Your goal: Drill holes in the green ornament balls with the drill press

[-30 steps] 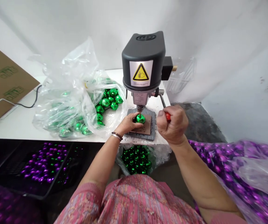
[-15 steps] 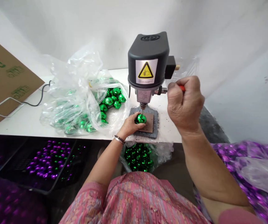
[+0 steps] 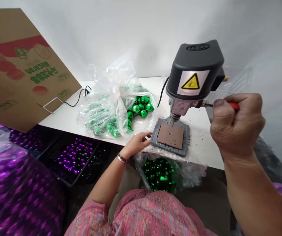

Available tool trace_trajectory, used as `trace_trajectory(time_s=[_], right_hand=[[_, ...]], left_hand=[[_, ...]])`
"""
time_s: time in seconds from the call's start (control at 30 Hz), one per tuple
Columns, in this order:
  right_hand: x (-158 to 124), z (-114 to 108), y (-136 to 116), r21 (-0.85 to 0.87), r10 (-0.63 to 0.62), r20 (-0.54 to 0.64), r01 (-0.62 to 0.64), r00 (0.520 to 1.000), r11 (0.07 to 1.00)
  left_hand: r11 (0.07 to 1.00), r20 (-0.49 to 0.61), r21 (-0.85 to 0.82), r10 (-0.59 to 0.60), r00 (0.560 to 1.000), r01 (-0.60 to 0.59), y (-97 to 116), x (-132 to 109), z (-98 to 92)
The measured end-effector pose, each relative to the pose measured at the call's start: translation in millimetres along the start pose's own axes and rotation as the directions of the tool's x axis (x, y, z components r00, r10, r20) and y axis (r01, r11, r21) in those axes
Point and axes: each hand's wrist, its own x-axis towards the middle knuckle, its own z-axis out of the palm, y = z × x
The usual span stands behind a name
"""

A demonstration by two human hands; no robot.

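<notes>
My right hand (image 3: 238, 123) is closed around the red-knobbed lever (image 3: 234, 106) of a small black drill press (image 3: 196, 70). Beneath its chuck, a brown board (image 3: 171, 135) with one small hole lies on the grey base plate (image 3: 185, 146), with dark crumbs scattered about. Just left of the base, my left hand (image 3: 139, 143) is held with thumb and fingers apart, nothing between them. Below the table edge hangs a clear plastic bag of shiny green balls (image 3: 157, 173). Behind my left hand, an open plastic bag (image 3: 121, 111) shows more green disco balls (image 3: 141, 106).
A cardboard box (image 3: 32, 75) leans over the white table (image 3: 62, 119) at left, near a black cable (image 3: 78, 101). Below are a dark crate of purple and green balls (image 3: 75, 155) and a large bag of purple ones (image 3: 20, 193). A wall rises behind.
The green ball that my left hand held on the board is out of that hand, which has moved off the board toward the table's front edge. The view has swung left; my right hand keeps the lever.
</notes>
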Motion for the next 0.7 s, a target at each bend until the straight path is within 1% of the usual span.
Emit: trace_trajectory(time_s=[0.07, 0.13, 0.17, 0.2, 0.27, 0.33, 0.4, 0.47, 0.53, 0.57, 0.6, 0.63, 0.67, 0.7], right_hand=[[0.3, 0.2, -0.7, -0.008, -0.008, -0.006, 0.008, 1.000, 1.000], [0.4, 0.2, -1.4, -0.014, -0.024, -0.012, 0.024, 1.000, 1.000], [0.5, 0.1, -1.4, -0.016, -0.037, -0.016, 0.036, 0.999, 0.999], [0.5, 0.2, -1.1, -0.021, -0.045, -0.018, 0.045, 0.999, 0.999], [0.8, 0.5, -0.1, -0.031, -0.052, -0.019, 0.052, 0.998, 0.998], [1.4, 1.3, 0.9, -0.034, -0.053, -0.013, 0.052, 0.999, 0.998], [2.3, 2.1, 1.6, -0.031, -0.058, -0.022, 0.058, 0.998, 0.998], [3.3, 2.5, 2.1, -0.030, -0.073, -0.037, 0.072, 0.997, 0.997], [3.5, 2.5, 2.8, -0.041, -0.099, -0.047, 0.097, 0.994, 0.994], [3.1, 2.4, 3.3, -0.047, -0.118, -0.049, 0.116, 0.992, 0.992], [2.2, 2.3, 4.0, -0.054, -0.129, -0.047, 0.127, 0.991, 0.990], [0.8, 2.2, 4.8, -0.063, -0.137, -0.046, 0.134, 0.990, 0.989], [-0.9, 2.1, 5.7, -0.075, -0.140, -0.043, 0.136, 0.989, 0.988], [-2.8, 1.9, 6.7, -0.087, -0.142, -0.040, 0.138, 0.989, 0.987]], left_hand=[[0.995, -0.167, 0.049, -0.075, 0.983, 0.084, -6.7, 18.4, -19.3], [0.969, -0.265, 0.184, -0.115, 0.957, 0.167, -13.9, 37.7, -42.0], [0.937, -0.299, 0.273, -0.133, 0.945, 0.218, -17.8, 45.9, -54.2], [0.893, -0.324, 0.353, -0.163, 0.932, 0.279, -21.9, 52.5, -66.5], [0.817, -0.350, 0.438, -0.230, 0.908, 0.375, -30.4, 59.6, -88.9], [0.767, -0.333, 0.478, -0.291, 0.897, 0.427, -37.7, 60.8, -103.0], [0.731, -0.296, 0.516, -0.336, 0.894, 0.446, -41.7, 60.8, -103.8], [0.710, -0.271, 0.540, -0.361, 0.892, 0.452, -40.8, 62.5, -92.3], [0.699, -0.270, 0.551, -0.368, 0.890, 0.456, -34.4, 63.5, -77.4], [0.699, -0.276, 0.552, -0.361, 0.891, 0.454, -29.5, 61.9, -72.9], [0.710, -0.290, 0.547, -0.335, 0.897, 0.442, -23.7, 57.8, -72.4], [0.735, -0.313, 0.536, -0.283, 0.906, 0.415, -17.6, 50.4, -77.0], [0.764, -0.358, 0.515, -0.220, 0.908, 0.388, -11.5, 39.7, -87.0], [0.794, -0.423, 0.488, -0.149, 0.894, 0.363, -5.8, 25.9, -101.8]])
